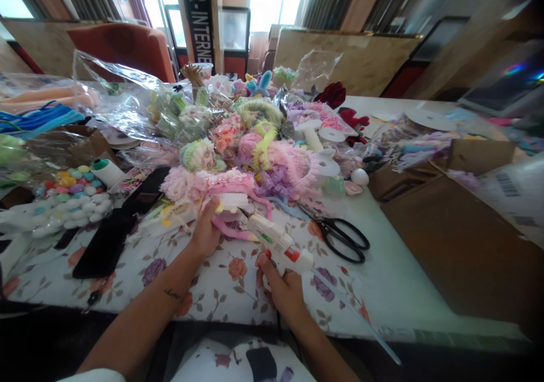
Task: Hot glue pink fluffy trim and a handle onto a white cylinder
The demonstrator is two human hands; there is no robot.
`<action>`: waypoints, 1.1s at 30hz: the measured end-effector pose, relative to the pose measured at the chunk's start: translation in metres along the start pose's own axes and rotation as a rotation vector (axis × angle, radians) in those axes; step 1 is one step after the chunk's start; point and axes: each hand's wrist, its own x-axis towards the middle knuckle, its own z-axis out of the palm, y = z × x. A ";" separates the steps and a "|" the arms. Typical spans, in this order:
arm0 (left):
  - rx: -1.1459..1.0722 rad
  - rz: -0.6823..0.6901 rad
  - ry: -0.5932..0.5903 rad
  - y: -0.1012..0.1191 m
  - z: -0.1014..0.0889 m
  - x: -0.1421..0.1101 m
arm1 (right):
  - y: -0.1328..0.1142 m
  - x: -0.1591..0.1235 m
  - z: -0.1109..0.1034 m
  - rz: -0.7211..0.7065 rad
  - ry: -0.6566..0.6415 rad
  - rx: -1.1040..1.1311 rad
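Observation:
In the head view my right hand (pixel 280 288) is wrapped round the handle of a white hot glue gun (pixel 276 240). A long clear glue stick (pixel 357 317) sticks out of its back end. My left hand (pixel 207 229) grips a small white block-like piece (pixel 233 202), whose exact kind I cannot make out. The dark nozzle points at this piece, close to its lower right edge. A fuzzy pink strip (pixel 232 185) lies behind the piece, and a pink pipe cleaner (pixel 233 233) loops below and around it.
Black-handled scissors (pixel 346 239) lie to the right. Fluffy yarn and trims (pixel 255 144) pile up behind my hands. At left are a black phone (pixel 104 243), pompoms (pixel 83 209) and a thread spool (pixel 108 173). A cardboard box (pixel 459 229) stands at the right on the table.

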 end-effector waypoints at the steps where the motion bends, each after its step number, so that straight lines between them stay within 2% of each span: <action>1: -0.004 -0.007 0.008 0.000 -0.001 0.001 | -0.001 0.000 0.000 0.001 -0.007 -0.002; 7: -0.021 -0.032 0.045 -0.003 -0.003 0.003 | -0.004 0.000 0.000 -0.008 -0.046 -0.009; 18: -0.034 -0.017 0.010 0.001 0.001 0.001 | -0.004 0.000 -0.001 0.002 -0.006 -0.013; 25: -0.006 -0.041 0.005 0.000 0.002 0.000 | -0.004 0.000 -0.001 -0.009 -0.042 -0.009; 29: 0.012 -0.054 -0.039 0.001 0.004 -0.002 | -0.001 0.001 -0.001 -0.018 -0.028 -0.022; 33: 0.008 -0.061 -0.034 0.001 0.004 -0.002 | 0.000 0.001 -0.001 -0.022 -0.022 -0.028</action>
